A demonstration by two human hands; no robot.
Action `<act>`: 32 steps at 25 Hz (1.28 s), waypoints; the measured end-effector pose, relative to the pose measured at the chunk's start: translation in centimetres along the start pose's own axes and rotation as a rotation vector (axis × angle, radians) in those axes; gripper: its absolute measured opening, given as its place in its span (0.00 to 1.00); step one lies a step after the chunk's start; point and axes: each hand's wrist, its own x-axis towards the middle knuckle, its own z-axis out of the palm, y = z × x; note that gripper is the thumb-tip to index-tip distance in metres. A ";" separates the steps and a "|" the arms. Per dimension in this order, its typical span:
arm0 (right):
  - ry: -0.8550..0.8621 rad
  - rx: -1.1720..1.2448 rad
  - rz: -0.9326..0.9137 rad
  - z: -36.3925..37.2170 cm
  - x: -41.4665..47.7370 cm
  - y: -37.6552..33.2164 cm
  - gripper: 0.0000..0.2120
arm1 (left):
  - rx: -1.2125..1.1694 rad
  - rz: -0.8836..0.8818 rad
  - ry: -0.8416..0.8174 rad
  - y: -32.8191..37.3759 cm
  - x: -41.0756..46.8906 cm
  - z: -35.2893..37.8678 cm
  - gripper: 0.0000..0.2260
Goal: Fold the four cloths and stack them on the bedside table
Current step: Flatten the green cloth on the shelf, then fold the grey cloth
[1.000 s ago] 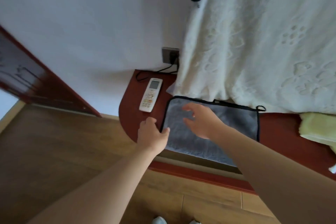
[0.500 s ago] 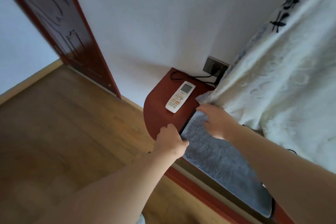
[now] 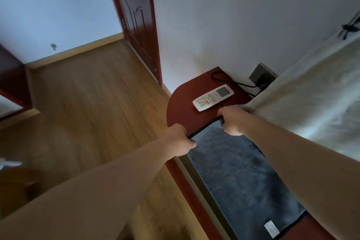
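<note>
A grey cloth (image 3: pixel 239 173) with a dark border lies spread flat on the red-brown bedside table (image 3: pixel 183 101), a white label at its near right corner. My left hand (image 3: pixel 180 140) grips the cloth's near left corner. My right hand (image 3: pixel 231 120) pinches the far left corner, next to the white bedding. Between my hands the cloth's short edge lifts slightly off the wood. No other cloths are in view.
A white remote control (image 3: pixel 213 97) lies just beyond the cloth's edge. A black cable (image 3: pixel 224 79) runs to a wall socket (image 3: pixel 262 76). White bedding (image 3: pixel 311 103) hangs at the right. Wooden floor (image 3: pixel 87 103) and a dark red door (image 3: pixel 136 17) lie left.
My right hand slid from the cloth's middle to its far left corner and closed on it. My left hand tightened on the near corner. The view swung left and tilted.
</note>
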 end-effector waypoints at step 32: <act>0.442 0.341 0.083 9.5 -24.2 8.3 0.09 | 0.079 0.742 0.290 0.0 -16.6 12.3 0.06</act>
